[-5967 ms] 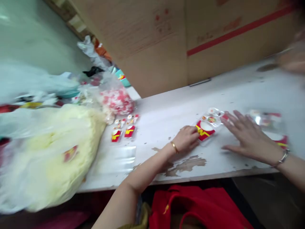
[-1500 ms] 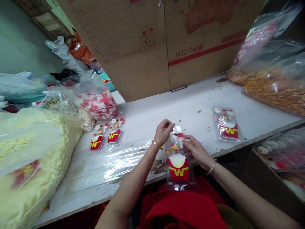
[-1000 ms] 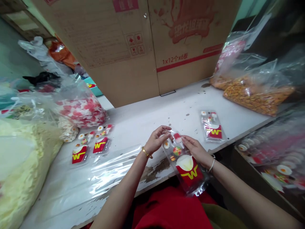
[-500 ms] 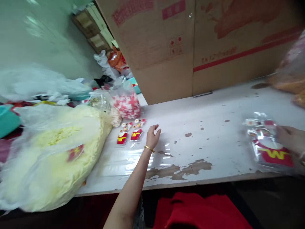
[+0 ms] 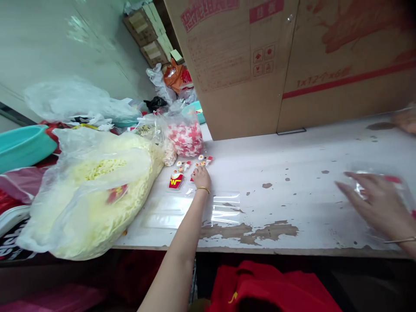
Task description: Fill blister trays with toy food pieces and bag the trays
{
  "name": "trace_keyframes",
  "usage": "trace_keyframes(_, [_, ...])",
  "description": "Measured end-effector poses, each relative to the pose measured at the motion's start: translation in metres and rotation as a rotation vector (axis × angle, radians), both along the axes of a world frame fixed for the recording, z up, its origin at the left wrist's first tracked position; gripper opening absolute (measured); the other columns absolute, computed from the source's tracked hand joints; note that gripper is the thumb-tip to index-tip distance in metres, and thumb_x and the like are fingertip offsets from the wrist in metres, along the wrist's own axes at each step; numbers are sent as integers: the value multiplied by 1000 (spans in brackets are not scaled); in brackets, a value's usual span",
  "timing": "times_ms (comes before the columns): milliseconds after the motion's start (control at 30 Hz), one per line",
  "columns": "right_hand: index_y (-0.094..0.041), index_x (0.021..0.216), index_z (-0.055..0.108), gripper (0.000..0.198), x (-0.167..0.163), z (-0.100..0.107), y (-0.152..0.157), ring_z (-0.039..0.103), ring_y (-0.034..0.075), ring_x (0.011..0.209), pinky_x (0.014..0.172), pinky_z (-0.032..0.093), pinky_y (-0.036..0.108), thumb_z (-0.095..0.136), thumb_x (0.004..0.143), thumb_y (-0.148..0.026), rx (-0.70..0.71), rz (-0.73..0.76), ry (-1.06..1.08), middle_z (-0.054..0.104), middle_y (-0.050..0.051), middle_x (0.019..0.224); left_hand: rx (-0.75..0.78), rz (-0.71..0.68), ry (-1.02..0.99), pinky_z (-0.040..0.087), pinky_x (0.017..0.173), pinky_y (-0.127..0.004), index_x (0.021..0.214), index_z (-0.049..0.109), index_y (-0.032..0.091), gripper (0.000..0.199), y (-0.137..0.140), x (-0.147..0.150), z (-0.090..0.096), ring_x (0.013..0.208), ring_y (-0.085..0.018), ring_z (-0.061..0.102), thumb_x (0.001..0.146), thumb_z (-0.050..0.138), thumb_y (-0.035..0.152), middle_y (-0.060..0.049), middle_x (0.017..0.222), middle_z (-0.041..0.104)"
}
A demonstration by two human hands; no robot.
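My left hand [image 5: 202, 177], with a gold bangle at the wrist, is at the second of two small red fries-box pieces marked W; its fingers bend round the piece and mostly cover it. The other fries-box piece [image 5: 176, 181] lies just to the left. Small food-shaped pieces [image 5: 201, 163] lie behind both. Under my forearm, clear plastic bags [image 5: 224, 210] lie flat. Far right, my right hand [image 5: 377, 201] is spread over a clear plastic pack [image 5: 398, 180] with red pieces inside; blur softens its edges.
A large bag of pale yellow pieces [image 5: 143, 173] fills the table's left side. Behind it stand a bag of pink and white pieces [image 5: 185, 134] and a teal basin [image 5: 26, 145]. A tall cardboard box [image 5: 240, 99] walls off the back. The white tabletop [image 5: 302, 199] has worn patches.
My left hand has moved left onto the fries-box piece. My right hand, which held the filled pack up, is now spread over it at the table. The view has shifted.
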State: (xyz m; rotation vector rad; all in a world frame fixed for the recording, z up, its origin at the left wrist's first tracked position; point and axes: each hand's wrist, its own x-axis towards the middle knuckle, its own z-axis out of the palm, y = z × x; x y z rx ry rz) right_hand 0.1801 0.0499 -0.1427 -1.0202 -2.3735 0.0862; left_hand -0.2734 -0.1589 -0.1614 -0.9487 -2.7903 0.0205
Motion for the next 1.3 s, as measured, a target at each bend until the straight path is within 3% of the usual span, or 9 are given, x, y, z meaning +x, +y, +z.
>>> trace_keyframes(167, [-19,119,57,51,-55,3,-55,50,30,112,90,46,44,42,88,-56,-156,205,-38,56,14,117,4,-104,-23,41,83,-44,109,56,9,28,19,16,20,106,-30,48,87,40,15,-19,116,54])
trace_keyframes(333, [-21,130,48,48,-87,8,-81,45,30,120,98,41,45,43,90,-47,-95,412,-62,51,15,127,0,-456,-60,39,83,-35,106,57,16,24,42,116,22,102,-23,50,92,39,19,-12,111,57])
trace_keyframes(467, [-23,145,26,72,-90,9,-77,25,32,137,107,30,49,52,84,-50,-12,540,-234,32,13,148,72,-890,-75,37,85,-40,102,58,14,22,25,205,11,102,-25,50,92,39,22,-13,107,58])
trace_keyframes(567, [-23,148,16,95,-88,-1,-73,11,35,141,109,20,57,57,73,-63,7,585,-373,17,14,154,117,-1012,-151,34,90,-41,99,58,16,19,-2,225,10,102,-24,51,91,43,24,-10,104,59])
trace_keyframes(667, [-21,149,12,111,-93,-12,-73,6,37,141,109,15,59,52,64,-79,-40,582,-432,13,16,154,241,-936,-310,33,92,-39,100,57,20,17,-29,200,16,102,-22,52,89,50,31,-7,109,60])
trace_keyframes(800, [-18,149,14,120,-113,-17,-74,7,39,140,109,9,59,48,57,-87,-96,588,-453,18,19,153,331,-499,-390,35,81,-35,94,57,21,21,-57,150,16,94,-20,53,91,46,38,-5,98,61])
trace_keyframes(867, [-17,148,17,121,-122,-19,-72,12,40,139,109,6,60,48,56,-87,-115,611,-449,27,20,150,266,-399,-379,35,78,-35,94,56,21,25,-67,138,9,92,-21,53,88,51,44,-5,96,60])
trace_keyframes(1033, [-20,146,26,99,-132,-20,-69,39,36,125,105,22,55,54,68,-73,-152,720,-403,43,18,138,159,-335,-336,33,74,-33,89,55,20,13,-73,138,-10,90,-20,54,90,49,31,-4,92,60])
trace_keyframes(1300, [-20,145,29,94,-123,8,-99,46,32,110,91,38,45,60,68,-65,-216,879,-364,49,17,125,265,-469,-504,34,78,-33,83,60,20,21,-76,132,-8,87,-18,57,92,44,31,-3,85,64])
